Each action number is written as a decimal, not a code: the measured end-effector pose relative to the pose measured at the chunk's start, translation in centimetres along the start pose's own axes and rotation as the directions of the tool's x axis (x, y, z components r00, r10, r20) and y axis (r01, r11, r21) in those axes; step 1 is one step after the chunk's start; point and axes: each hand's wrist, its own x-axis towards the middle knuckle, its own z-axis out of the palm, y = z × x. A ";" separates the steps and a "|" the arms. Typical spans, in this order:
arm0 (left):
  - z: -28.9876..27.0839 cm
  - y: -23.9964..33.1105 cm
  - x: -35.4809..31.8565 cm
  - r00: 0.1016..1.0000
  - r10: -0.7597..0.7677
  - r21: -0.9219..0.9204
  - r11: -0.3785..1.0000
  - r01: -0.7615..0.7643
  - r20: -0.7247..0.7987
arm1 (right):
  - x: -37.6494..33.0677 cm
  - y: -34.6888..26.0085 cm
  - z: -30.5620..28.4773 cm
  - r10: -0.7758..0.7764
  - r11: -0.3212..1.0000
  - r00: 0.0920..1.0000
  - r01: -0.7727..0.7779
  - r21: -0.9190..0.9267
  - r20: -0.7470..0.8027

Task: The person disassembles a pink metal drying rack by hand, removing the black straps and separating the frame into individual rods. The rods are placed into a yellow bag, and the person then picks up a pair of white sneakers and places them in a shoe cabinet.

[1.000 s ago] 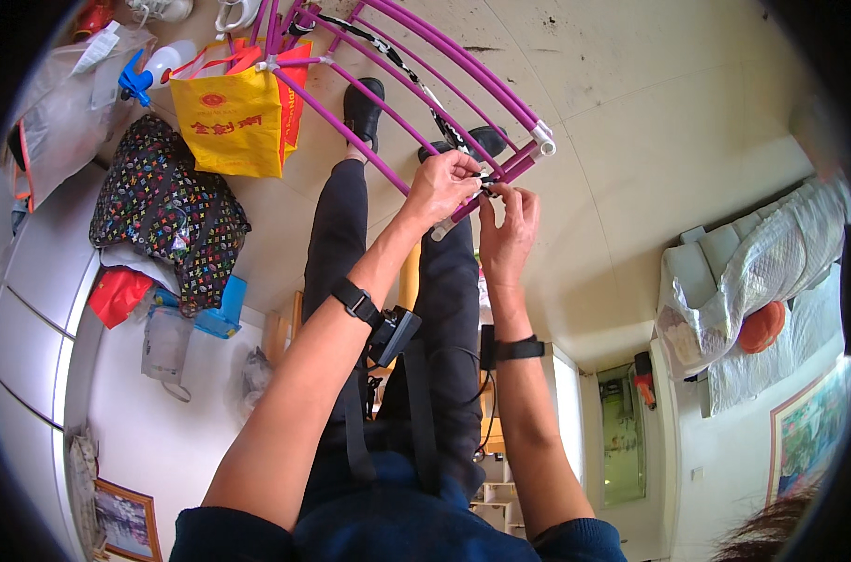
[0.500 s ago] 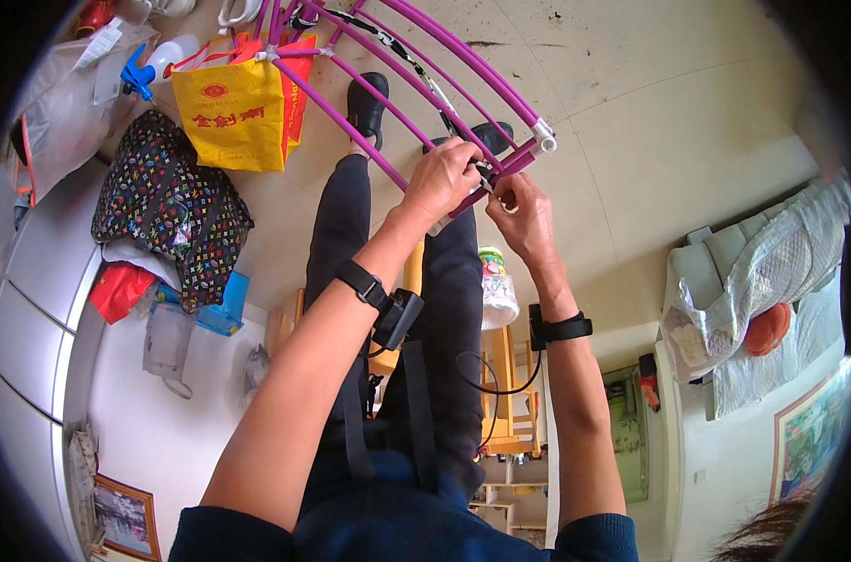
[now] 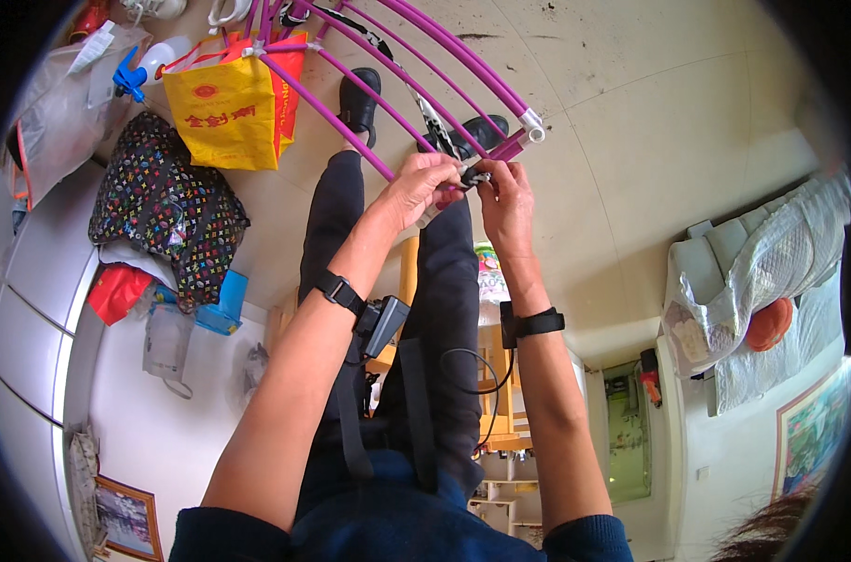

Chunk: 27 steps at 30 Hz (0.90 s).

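Purple tubular frame with white plastic joints (image 3: 326,116) is above the pale cream tiled floor (image 3: 650,140), ahead of our knees, its near end at our hands; we cannot tell whether its far end rests on the floor. As to progress, we see the bars joined into a ladder-like curve, and a black-and-white fabric strip (image 3: 432,117) running along them; we judge its near end not yet secured, since it lies between our fingertips, and any knot there is too small to make out. The frame's long axis slants from far left, beyond the view, to near right, where a white round end joint (image 3: 532,125) points rightward and toward us. Our left hand (image 3: 420,187) is pinched closed on the strip, though whether it also grips a bar is hidden; our right hand (image 3: 508,201) pinches the strip's end between thumb and finger.
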 end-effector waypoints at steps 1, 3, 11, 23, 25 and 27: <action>0.0 -0.2 0.1 0.996 0.087 0.090 0.992 -0.088 0.017 | 0.0 -0.1 -0.1 0.005 1.000 1.000 -0.005 -0.007 0.023; 0.2 -0.4 0.2 0.972 0.233 0.280 0.934 -0.222 -0.009 | -0.5 -0.6 -0.5 -0.056 0.995 0.998 0.054 -0.085 -0.025; 1.6 1.9 -0.3 0.921 0.386 0.813 0.521 -0.259 0.047 | 0.8 -1.4 -1.9 -0.312 0.938 0.944 0.324 -0.121 0.109; -0.4 3.4 -0.1 0.969 0.249 0.811 0.565 -0.151 0.007 | 4.2 -2.5 -1.7 -0.482 0.853 0.793 0.522 -0.005 0.372; 0.0 3.4 -0.5 0.925 0.368 0.871 0.417 -0.259 0.098 | 3.9 -2.5 -1.5 -0.422 0.888 0.833 0.459 -0.021 0.357; 0.8 3.1 -0.9 0.835 0.500 0.916 0.180 -0.359 0.230 | 3.4 -2.4 -1.3 -0.374 0.915 0.871 0.402 -0.027 0.318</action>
